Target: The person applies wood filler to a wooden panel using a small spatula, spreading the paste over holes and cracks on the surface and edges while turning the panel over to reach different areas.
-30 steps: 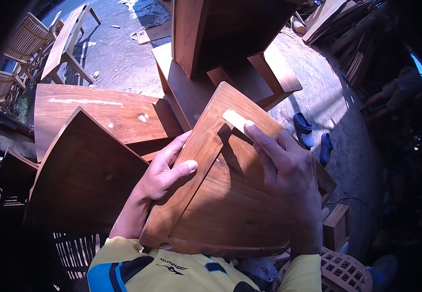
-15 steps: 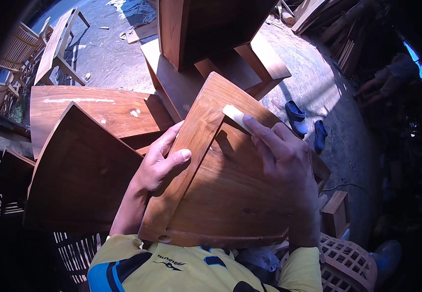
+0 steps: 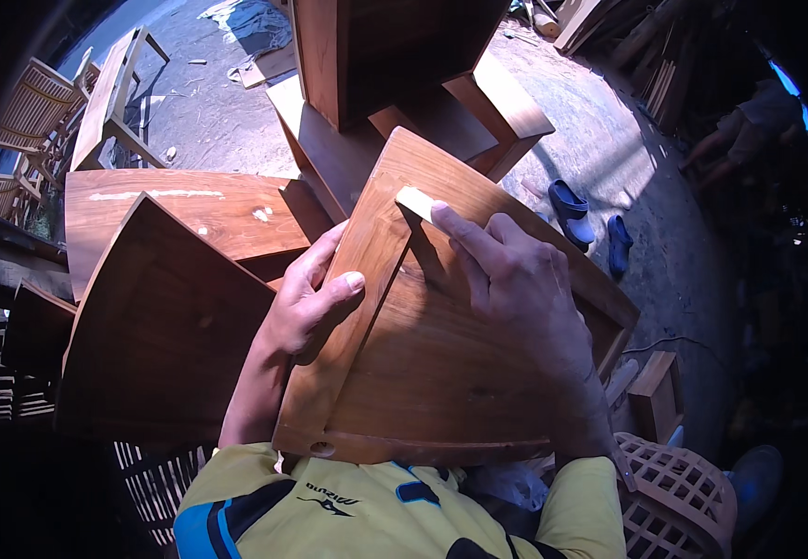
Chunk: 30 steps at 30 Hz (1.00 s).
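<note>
I log: one wooden panel (image 3: 441, 345), centre of frame, tilted; left hand (image 3: 309, 303), thumb on its face, gripping its left edge; right hand (image 3: 520, 284), fingers holding a pale strip (image 3: 414, 202) near its top corner; blue clogs (image 3: 569, 212), upper right.
</note>
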Available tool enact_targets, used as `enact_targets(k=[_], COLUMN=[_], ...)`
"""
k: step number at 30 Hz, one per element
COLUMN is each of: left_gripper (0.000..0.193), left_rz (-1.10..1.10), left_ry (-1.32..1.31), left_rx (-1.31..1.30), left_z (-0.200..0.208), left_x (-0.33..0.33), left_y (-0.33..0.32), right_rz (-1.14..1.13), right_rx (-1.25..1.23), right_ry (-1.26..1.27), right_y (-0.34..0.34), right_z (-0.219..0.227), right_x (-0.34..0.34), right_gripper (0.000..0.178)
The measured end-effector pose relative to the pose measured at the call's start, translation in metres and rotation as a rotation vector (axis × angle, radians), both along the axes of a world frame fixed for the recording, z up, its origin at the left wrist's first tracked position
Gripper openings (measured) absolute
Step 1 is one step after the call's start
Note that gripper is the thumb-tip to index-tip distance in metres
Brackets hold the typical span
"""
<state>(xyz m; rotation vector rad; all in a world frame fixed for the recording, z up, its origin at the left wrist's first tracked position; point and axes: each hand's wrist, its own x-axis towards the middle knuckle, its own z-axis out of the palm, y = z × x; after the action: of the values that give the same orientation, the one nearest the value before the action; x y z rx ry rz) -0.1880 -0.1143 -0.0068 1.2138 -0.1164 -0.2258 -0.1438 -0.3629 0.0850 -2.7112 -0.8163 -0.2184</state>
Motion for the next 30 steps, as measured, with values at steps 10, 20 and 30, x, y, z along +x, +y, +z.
enact_targets(k=[10, 20, 30], left_gripper=[0.071, 0.069, 0.068], left_rz=[-0.025, -0.023, -0.028], left_ry=[-0.01, -0.035, -0.013], left_rx=[-0.033, -0.029, -0.027], left_z=[-0.001, -0.002, 0.001], left_x=[0.003, 0.001, -0.001], left_y=[-0.01, -0.004, -0.003], right_rz=[0.068, 0.033, 0.054], right_rx=[0.099, 0.072, 0.05], right_ry=[-0.11, -0.083, -0.097], right_y=[0.013, 0.019, 0.025], right_z=[-0.002, -0.015, -0.007], right_x=[0.015, 0.008, 0.007], right_gripper=[0.032, 0.039, 0.036])
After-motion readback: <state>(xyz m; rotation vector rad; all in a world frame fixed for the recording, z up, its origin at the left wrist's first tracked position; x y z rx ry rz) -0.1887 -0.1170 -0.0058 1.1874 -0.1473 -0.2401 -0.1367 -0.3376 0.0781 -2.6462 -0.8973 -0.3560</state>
